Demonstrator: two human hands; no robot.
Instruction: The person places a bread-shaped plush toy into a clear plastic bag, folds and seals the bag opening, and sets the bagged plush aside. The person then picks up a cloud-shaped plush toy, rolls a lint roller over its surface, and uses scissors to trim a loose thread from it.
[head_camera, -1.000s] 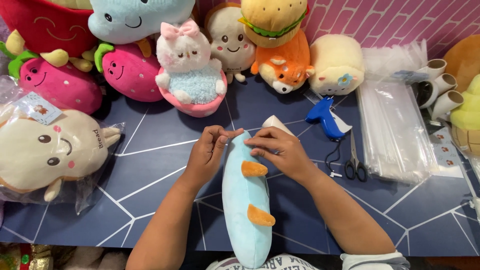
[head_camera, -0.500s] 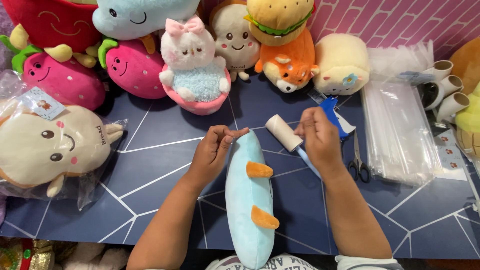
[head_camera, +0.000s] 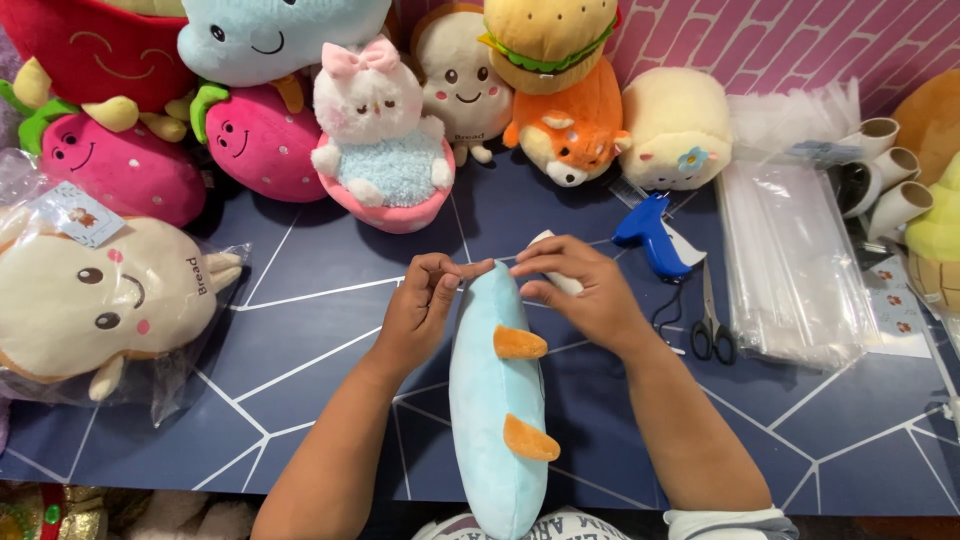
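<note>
1. Blue plush (head_camera: 497, 420), long and pale with two orange fins, lies lengthwise on the dark worktop (head_camera: 300, 300) between both forearms, its far tip at the fingers.
2. The left hand (head_camera: 425, 305) pinches the plush's far tip; the right hand (head_camera: 580, 295) is clenched around a white roller (head_camera: 548, 243), pressed against the same end.
3. Beyond the hands a row of plush toys crowds the back edge; the pink bowl toy (head_camera: 385, 150) sits nearest.
4. To the right lie a blue tag gun (head_camera: 650, 230), scissors (head_camera: 710, 325) and a stack of clear bags (head_camera: 790, 260). A bagged bread plush (head_camera: 90, 300) lies at left.
5. Half a second ago the right hand held the roller up, away to the right near the tag gun; now it is back at the plush's tip.
</note>
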